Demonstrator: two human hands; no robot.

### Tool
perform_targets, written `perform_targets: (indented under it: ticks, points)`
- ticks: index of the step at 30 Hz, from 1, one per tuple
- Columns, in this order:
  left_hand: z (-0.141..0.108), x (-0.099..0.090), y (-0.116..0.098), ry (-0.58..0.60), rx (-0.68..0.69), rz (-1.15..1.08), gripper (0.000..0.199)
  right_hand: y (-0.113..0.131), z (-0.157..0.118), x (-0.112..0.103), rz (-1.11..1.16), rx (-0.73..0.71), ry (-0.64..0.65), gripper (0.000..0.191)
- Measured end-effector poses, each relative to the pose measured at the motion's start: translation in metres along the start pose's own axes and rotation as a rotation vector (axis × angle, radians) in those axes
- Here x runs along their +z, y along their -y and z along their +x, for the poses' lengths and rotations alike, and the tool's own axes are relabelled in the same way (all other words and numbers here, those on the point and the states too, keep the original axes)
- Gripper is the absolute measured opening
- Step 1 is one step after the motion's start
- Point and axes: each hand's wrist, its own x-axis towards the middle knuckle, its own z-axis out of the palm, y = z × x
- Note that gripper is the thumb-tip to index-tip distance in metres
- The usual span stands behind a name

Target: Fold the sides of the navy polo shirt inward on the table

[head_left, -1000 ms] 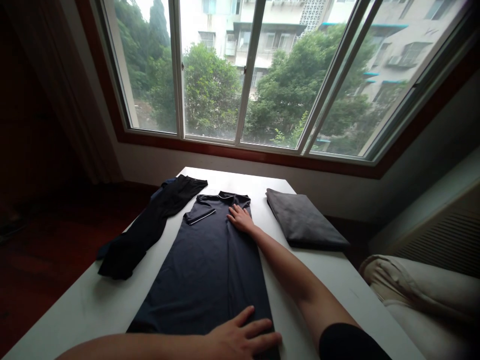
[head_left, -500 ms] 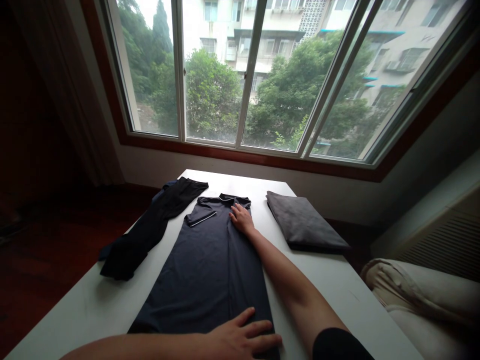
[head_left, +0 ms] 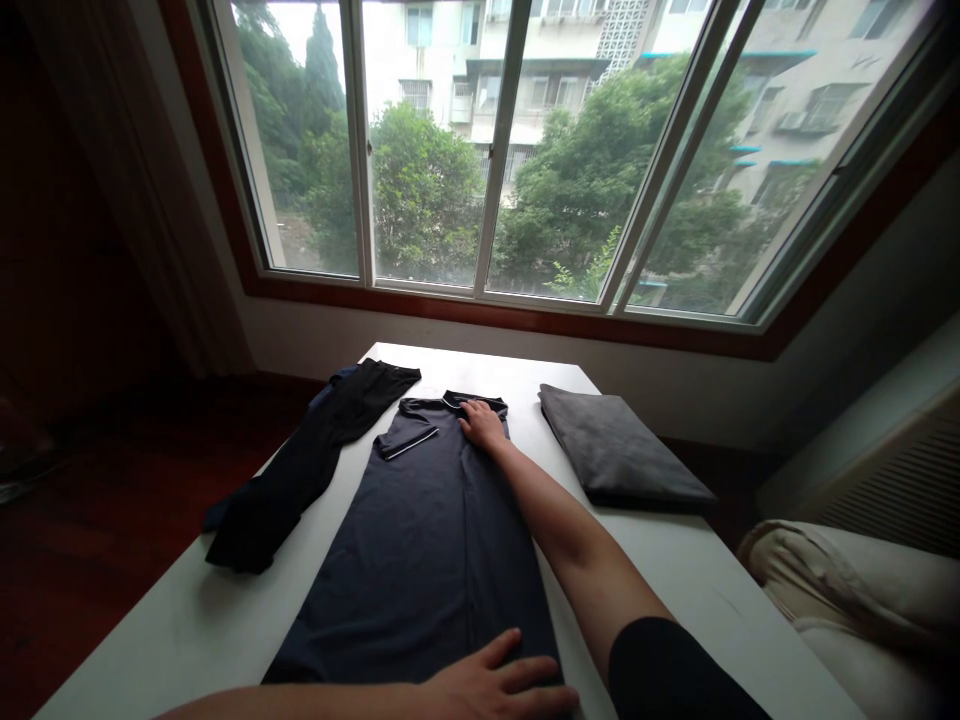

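Observation:
A dark blue-grey shirt lies face down or folded lengthwise on the white table, one short sleeve with a white trim line turned inward at the far left. My right hand rests on its far end beside the collar, fingers extended. Near the lower edge of the view, my left hand lies flat on the shirt's near right part with its fingers spread. Neither hand grips the fabric.
Black trousers lie left of the shirt, over a dark blue cloth. A folded grey cloth is at the table's right edge. Beyond the table is a window; a beige padded item stands at the right.
My right hand has moved slightly farther up the shirt, toward the collar. My left hand stays spread on the near part. The whole view has shifted a little.

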Motion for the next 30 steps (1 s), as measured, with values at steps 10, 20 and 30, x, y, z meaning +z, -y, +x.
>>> perform_targets:
  ticks: [10,20,30]
  points:
    - [0.003,0.001,-0.001,0.029,-0.005,-0.074,0.042,0.002,-0.027,0.007,0.055,-0.049,0.065,0.058]
    - [0.007,-0.014,0.002,-0.013,-0.015,-0.089,0.043,-0.048,-0.055,-0.012,0.028,0.183,0.186,0.064]
    - [0.008,0.005,-0.002,0.002,-0.010,-0.037,0.036,-0.012,-0.042,-0.004,-0.010,0.160,0.036,0.048]
